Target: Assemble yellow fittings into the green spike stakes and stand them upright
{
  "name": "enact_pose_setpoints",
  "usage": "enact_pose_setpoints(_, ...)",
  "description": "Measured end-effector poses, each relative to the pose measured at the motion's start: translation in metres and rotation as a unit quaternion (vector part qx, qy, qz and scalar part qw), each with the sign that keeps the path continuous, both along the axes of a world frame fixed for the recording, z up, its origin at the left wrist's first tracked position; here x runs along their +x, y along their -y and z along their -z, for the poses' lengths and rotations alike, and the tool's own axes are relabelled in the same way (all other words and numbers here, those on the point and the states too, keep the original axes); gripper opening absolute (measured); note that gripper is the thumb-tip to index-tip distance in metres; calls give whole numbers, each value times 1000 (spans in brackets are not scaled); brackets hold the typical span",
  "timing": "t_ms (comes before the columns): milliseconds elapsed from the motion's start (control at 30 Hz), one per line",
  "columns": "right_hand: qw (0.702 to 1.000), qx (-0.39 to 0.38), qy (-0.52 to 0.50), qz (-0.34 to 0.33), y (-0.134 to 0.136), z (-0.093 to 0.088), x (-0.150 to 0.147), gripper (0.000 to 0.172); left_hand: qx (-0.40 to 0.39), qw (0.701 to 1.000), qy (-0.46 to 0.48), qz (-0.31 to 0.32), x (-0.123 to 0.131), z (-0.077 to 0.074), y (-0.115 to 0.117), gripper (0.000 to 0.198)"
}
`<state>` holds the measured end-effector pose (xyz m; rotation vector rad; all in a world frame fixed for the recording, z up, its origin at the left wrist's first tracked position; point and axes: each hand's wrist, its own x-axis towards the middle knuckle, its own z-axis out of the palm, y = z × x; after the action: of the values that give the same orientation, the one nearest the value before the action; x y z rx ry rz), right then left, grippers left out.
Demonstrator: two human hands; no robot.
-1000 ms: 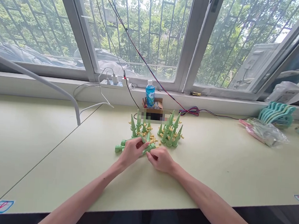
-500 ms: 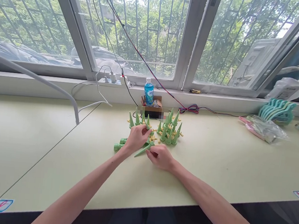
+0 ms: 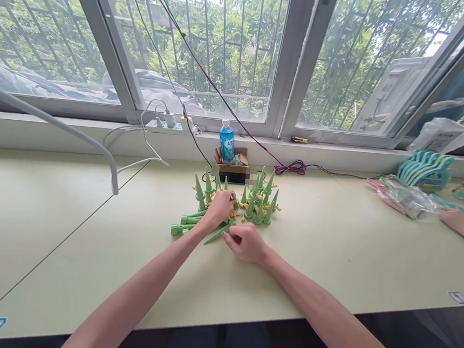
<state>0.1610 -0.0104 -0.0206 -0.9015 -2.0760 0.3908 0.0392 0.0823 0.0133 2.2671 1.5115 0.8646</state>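
Observation:
Green plastic plant watering spikes with small yellow valves stand in a cluster (image 3: 259, 211) on the table, points up. My left hand (image 3: 221, 205) reaches in at the left group, its fingers closed on a green watering spike (image 3: 234, 196) that is mostly hidden. My right hand (image 3: 247, 242) is closed at the near side, its fingertips on another green spike (image 3: 216, 235) tilted with its point toward the lower left. Several more spikes (image 3: 189, 220) lie on their sides left of my left wrist. Yellow valves (image 3: 233, 215) show between my hands.
Behind the spikes stands a small cardboard box (image 3: 241, 158) with a blue bottle (image 3: 227, 144). A bundled cable (image 3: 291, 167) lies right of it. Teal hangers (image 3: 425, 169) and a plastic bag (image 3: 411, 198) are at the right, beside another person's hand (image 3: 461, 221). A white tube (image 3: 113, 177) hangs left.
My left hand has moved slightly away from me and rightward, into the spikes. My right hand stays nearly in place. Another person's hand has come in at the right edge.

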Motion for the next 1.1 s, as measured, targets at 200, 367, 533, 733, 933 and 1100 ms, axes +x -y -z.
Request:
enact_pose_setpoints(200,1000,-2,3,-3,0,-1,1,41,-6,1000,-27,-13,-1,2,-3,11)
enact_pose_setpoints(367,1000,-11,6,0,-1,0,2,41,-4,999,-40,-21,0,1,-6,14)
enact_pose_setpoints(533,1000,-22,0,0,-3,1,3,41,5,999,-31,-7,-5,-5,3,14)
enact_pose_setpoints(733,999,-26,-29,30,-5,-2,5,41,42,997,-34,62,-32,-14,33,20)
enact_pose_setpoints(933,991,-28,-61,115,-10,-4,11,28,103,989,-70,78,-51,4,64,23)
enact_pose_setpoints(1100,990,-35,-32,131,-11,-3,17,13,68,981,-143,109,-49,12,79,21)
